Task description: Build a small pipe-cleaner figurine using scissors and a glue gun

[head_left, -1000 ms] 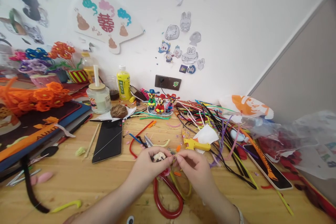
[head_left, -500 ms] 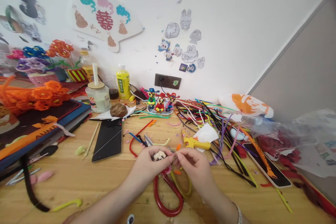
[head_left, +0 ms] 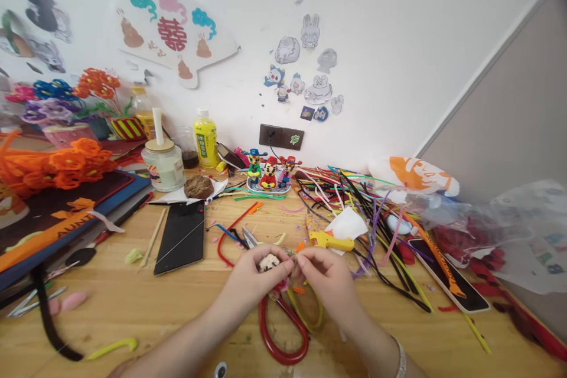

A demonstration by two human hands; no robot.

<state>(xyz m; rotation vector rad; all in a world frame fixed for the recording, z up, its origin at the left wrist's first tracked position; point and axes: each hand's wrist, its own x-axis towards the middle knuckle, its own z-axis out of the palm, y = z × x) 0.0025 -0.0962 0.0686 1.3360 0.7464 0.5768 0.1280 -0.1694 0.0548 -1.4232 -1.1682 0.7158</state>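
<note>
My left hand is closed around a small cream-coloured figure with dark marks and a bit of pink below it. Thumb and fingertips of my right hand are pinched right beside my left thumb; whatever sits between them is too small to make out. Beneath both hands lie scissors with red loop handles, their blades pointing away past my left hand. A yellow glue gun rests just beyond my right hand. Small orange pieces lie between the wrists.
A dark phone lies to the left, another phone to the right. Pipe cleaners are heaped at the back right. Three small figures stand on a dish by the wall, near a yellow bottle and a candle jar.
The view has shifted slightly. My hands keep almost the same pose, the left around the small figure and the right pinching close beside it.
</note>
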